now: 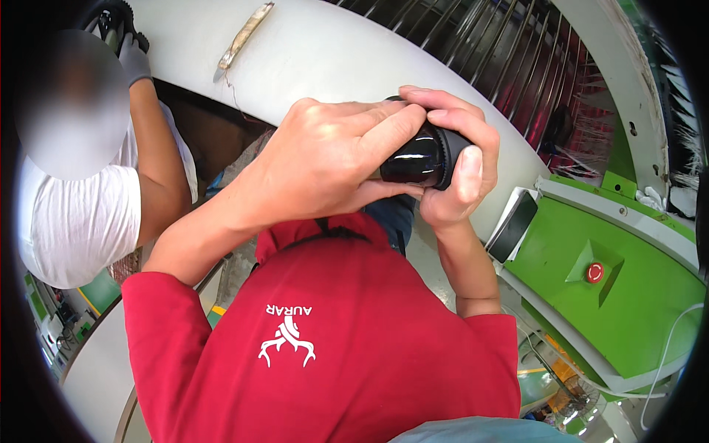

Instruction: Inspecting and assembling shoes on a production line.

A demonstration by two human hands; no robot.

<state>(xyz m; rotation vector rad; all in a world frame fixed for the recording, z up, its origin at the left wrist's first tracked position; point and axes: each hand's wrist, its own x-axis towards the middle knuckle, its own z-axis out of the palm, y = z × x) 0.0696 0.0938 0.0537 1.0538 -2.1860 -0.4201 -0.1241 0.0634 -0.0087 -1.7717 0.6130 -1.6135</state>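
Note:
A glossy black shoe (pixel 412 161) with a ridged edge along its sole is held up between my two hands, over the near edge of the white table. My left hand (pixel 325 159) lies across its left side, fingers bent over the top and thumb underneath. On the other side my right hand (pixel 464 151) wraps round the matte sole end, its thumb toward me and its fingertips over the far side. Between them the hands hide much of the shoe.
A knife with a wrapped handle (pixel 244 37) lies on the white table (pixel 325 52). Metal rods (pixel 473 52) run beyond it. At right are a green machine panel (pixel 583 273) with a red button (pixel 594 272) and a phone (pixel 515 225). A gloved co-worker (pixel 81 214) holds a black item at left.

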